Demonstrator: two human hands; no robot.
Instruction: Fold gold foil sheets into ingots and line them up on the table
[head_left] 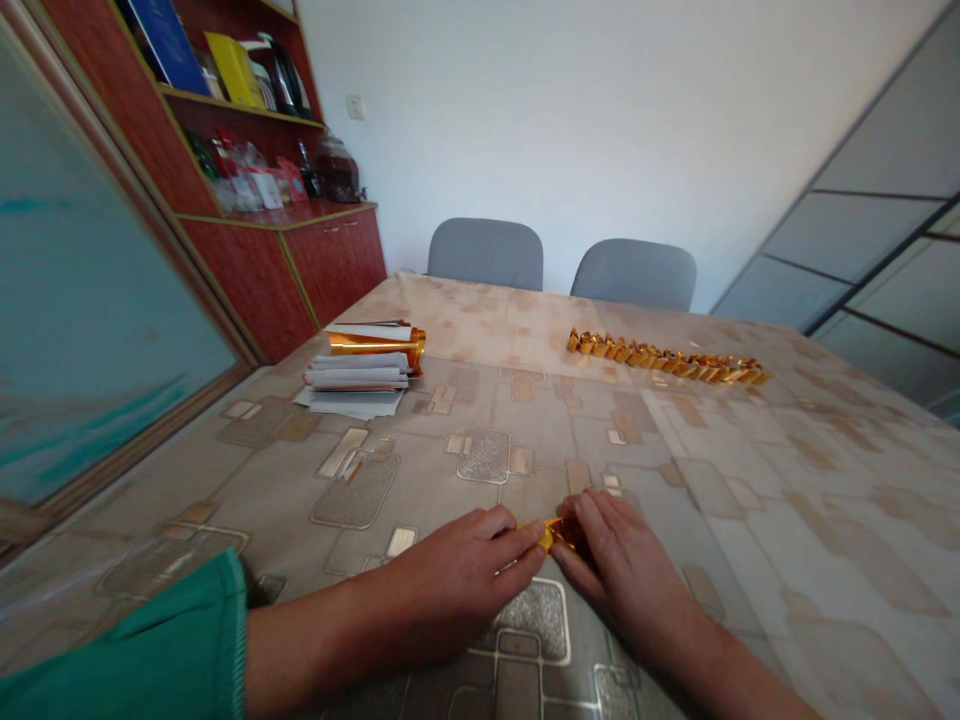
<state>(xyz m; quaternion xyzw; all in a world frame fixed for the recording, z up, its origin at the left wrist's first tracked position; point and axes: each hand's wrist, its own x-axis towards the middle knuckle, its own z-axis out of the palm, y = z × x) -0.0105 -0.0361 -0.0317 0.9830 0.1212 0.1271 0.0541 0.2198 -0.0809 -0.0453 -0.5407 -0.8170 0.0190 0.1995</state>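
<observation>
Between my two hands, low over the near part of the table, is a small piece of folded gold foil paper [550, 535]. My left hand [487, 560] pinches its left side with closed fingers. From the right, my right hand [611, 550] grips the other end, its fingers curled and partly hiding the paper. Farther off to the right lies a row of folded gold paper pieces [667, 362], set close side by side. At the left sits a stack of gold and white paper sheets [358, 385], with a curled gold sheet [375, 345] at its back.
A patterned cloth covers the table [420, 450]. Two grey chairs [486, 252] stand at its far edge against the white wall. On the left is a red-brown cabinet [330, 260] whose shelves hold a kettle, a glass jar and other goods.
</observation>
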